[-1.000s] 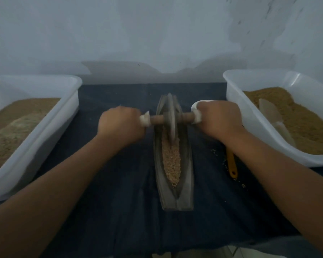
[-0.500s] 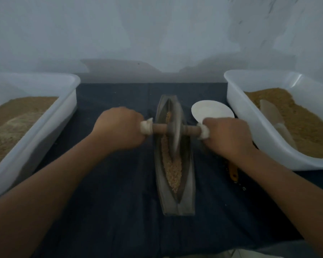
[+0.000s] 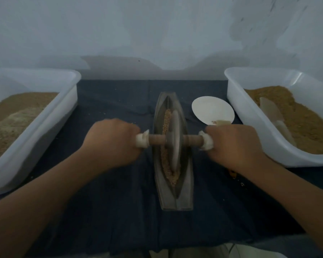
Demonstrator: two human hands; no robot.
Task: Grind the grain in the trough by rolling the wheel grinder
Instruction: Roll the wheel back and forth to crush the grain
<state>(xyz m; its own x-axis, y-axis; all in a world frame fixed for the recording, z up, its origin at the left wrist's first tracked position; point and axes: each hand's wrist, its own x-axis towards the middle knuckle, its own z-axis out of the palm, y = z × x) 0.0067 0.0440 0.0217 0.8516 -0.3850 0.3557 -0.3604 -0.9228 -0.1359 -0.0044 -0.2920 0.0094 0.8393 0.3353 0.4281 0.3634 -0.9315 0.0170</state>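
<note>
Wheel grinder, gripped by left hand and right hand, has rolled nearer along the trough, crushing more grain.

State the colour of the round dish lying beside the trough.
The dish is white; the head view, the only one, shows it.
</note>
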